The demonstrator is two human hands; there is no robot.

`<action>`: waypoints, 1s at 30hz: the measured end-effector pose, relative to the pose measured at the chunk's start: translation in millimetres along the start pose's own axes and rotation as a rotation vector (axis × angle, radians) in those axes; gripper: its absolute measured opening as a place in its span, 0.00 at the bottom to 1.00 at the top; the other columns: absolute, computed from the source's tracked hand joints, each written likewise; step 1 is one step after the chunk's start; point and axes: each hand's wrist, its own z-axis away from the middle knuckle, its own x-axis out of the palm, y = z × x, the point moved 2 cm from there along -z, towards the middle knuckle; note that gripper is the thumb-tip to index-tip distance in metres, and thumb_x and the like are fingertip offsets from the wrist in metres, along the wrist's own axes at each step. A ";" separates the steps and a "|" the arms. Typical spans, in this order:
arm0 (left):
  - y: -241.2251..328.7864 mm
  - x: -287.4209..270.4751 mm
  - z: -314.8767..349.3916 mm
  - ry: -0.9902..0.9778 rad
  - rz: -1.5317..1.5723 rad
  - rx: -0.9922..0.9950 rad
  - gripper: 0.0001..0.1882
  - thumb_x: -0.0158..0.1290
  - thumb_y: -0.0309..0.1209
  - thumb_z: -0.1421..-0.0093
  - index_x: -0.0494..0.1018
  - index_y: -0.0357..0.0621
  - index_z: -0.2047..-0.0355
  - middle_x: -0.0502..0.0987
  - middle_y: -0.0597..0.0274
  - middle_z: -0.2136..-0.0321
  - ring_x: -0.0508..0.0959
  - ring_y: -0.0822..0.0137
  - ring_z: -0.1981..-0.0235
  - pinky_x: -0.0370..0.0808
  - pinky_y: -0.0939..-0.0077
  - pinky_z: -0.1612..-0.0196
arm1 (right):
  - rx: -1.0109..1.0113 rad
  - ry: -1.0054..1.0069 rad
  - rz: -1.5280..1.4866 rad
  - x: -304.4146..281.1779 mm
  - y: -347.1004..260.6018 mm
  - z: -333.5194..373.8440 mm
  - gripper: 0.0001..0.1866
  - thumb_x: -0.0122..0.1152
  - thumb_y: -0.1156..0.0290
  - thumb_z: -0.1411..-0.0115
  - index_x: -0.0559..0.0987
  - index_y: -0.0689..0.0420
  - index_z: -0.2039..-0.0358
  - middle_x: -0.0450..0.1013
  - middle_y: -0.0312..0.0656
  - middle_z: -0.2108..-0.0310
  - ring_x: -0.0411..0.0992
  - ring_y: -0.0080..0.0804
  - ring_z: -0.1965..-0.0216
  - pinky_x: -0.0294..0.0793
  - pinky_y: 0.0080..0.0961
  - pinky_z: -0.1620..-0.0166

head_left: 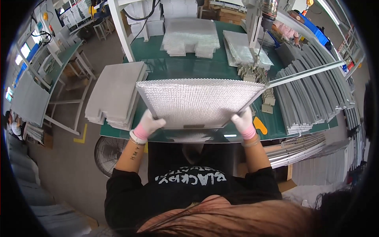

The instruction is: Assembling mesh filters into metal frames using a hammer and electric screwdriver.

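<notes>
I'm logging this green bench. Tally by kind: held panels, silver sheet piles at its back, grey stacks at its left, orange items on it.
Silver mesh panel, held by left hand and right hand: 1
Silver sheet piles: 2
Grey stack: 1
Orange item: 1
Total: 5

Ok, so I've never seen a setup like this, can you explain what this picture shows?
There's no robot: a head-worn fisheye camera looks down at someone's own hands, so straight edges bend. The gloved left hand and right hand hold a silvery mesh panel near its lower corners. On the green table are stacked flat grey panels at left, silvery sheets behind, ridged grey pieces at right, and an orange object by the right hand.
</notes>
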 end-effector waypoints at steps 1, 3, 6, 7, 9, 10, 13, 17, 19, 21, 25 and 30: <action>20.3 -0.4 -6.4 -0.037 0.045 0.050 0.40 0.63 0.32 0.46 0.60 0.32 0.36 0.69 0.57 0.42 0.68 0.65 0.41 0.63 0.67 0.36 | -0.038 0.036 -0.031 -6.1 -10.3 -4.3 0.34 0.62 0.74 0.47 0.64 0.65 0.39 0.68 0.42 0.44 0.67 0.32 0.43 0.64 0.32 0.38; 72.6 8.4 -21.3 0.031 0.143 0.299 0.40 0.65 0.33 0.47 0.60 0.31 0.38 0.71 0.57 0.43 0.70 0.65 0.41 0.65 0.67 0.37 | -0.244 0.205 -0.156 3.9 -50.5 -25.8 0.32 0.55 0.80 0.48 0.63 0.64 0.40 0.68 0.44 0.45 0.68 0.31 0.45 0.66 0.31 0.40; 120.8 13.8 -35.2 0.160 -0.162 0.344 0.19 0.50 0.18 0.44 0.71 0.33 0.50 0.76 0.59 0.55 0.75 0.69 0.54 0.71 0.78 0.49 | -0.184 0.249 -0.031 -4.4 -83.4 -44.5 0.24 0.53 0.81 0.46 0.69 0.65 0.46 0.72 0.46 0.50 0.71 0.28 0.52 0.71 0.27 0.47; 119.0 13.6 -37.7 0.160 -0.163 0.340 0.19 0.50 0.18 0.44 0.71 0.33 0.50 0.76 0.59 0.55 0.75 0.69 0.54 0.71 0.78 0.49 | -0.212 0.190 -0.026 5.1 -94.2 -51.4 0.19 0.52 0.82 0.45 0.71 0.65 0.51 0.74 0.46 0.55 0.72 0.27 0.56 0.72 0.25 0.51; 114.3 11.6 -40.1 0.212 -0.126 0.400 0.16 0.43 0.12 0.47 0.75 0.34 0.60 0.77 0.60 0.62 0.75 0.72 0.63 0.70 0.82 0.57 | -0.239 0.129 -0.023 15.4 -97.9 -54.1 0.15 0.50 0.83 0.44 0.74 0.65 0.56 0.76 0.46 0.60 0.73 0.26 0.61 0.73 0.24 0.54; 118.9 23.7 -38.3 0.272 -0.116 0.443 0.13 0.44 0.12 0.48 0.75 0.35 0.65 0.77 0.60 0.67 0.74 0.73 0.67 0.71 0.79 0.62 | -0.281 0.190 0.004 16.3 -94.8 -50.5 0.10 0.51 0.83 0.43 0.74 0.64 0.59 0.76 0.45 0.64 0.73 0.27 0.64 0.73 0.24 0.56; 120.4 42.2 -25.9 0.090 -0.140 0.610 0.08 0.48 0.16 0.49 0.75 0.34 0.69 0.77 0.55 0.69 0.76 0.64 0.70 0.74 0.71 0.64 | -0.378 0.226 0.052 4.8 -81.4 -33.0 0.06 0.59 0.74 0.37 0.74 0.63 0.67 0.76 0.46 0.68 0.73 0.30 0.69 0.75 0.28 0.63; 113.1 45.6 -4.0 -0.600 0.105 0.658 0.10 0.55 0.20 0.51 0.77 0.35 0.66 0.79 0.46 0.66 0.80 0.53 0.67 0.76 0.59 0.61 | -0.456 0.023 -0.031 11.9 -89.6 6.0 0.18 0.64 0.58 0.37 0.73 0.57 0.76 0.75 0.42 0.79 0.74 0.36 0.79 0.75 0.32 0.72; 86.6 47.5 6.9 -0.752 -0.048 0.445 0.12 0.57 0.23 0.48 0.79 0.36 0.62 0.80 0.47 0.64 0.80 0.49 0.61 0.75 0.56 0.57 | -0.537 0.167 0.004 22.5 -90.1 32.0 0.23 0.64 0.54 0.37 0.69 0.56 0.81 0.69 0.39 0.87 0.68 0.32 0.88 0.66 0.25 0.83; 51.4 39.5 9.3 -0.815 -0.160 0.372 0.18 0.57 0.28 0.45 0.77 0.38 0.53 0.79 0.48 0.56 0.79 0.48 0.54 0.75 0.56 0.53 | -0.468 0.015 0.000 10.6 -91.2 54.6 0.21 0.66 0.54 0.40 0.71 0.55 0.80 0.73 0.40 0.83 0.72 0.34 0.82 0.71 0.28 0.77; -1.3 24.8 6.2 -0.749 -0.640 0.201 0.28 0.58 0.33 0.45 0.69 0.42 0.43 0.73 0.49 0.47 0.71 0.48 0.44 0.69 0.57 0.43 | -0.387 -0.021 -0.005 15.9 -92.1 80.3 0.19 0.69 0.55 0.44 0.72 0.53 0.78 0.78 0.40 0.77 0.76 0.36 0.76 0.75 0.33 0.70; -18.7 2.0 12.8 -0.627 -0.920 0.200 0.21 0.57 0.29 0.45 0.73 0.44 0.50 0.76 0.51 0.54 0.73 0.49 0.49 0.70 0.59 0.44 | -0.364 0.082 -0.007 24.0 -100.2 73.5 0.20 0.70 0.53 0.45 0.72 0.53 0.80 0.77 0.40 0.77 0.76 0.37 0.76 0.74 0.32 0.70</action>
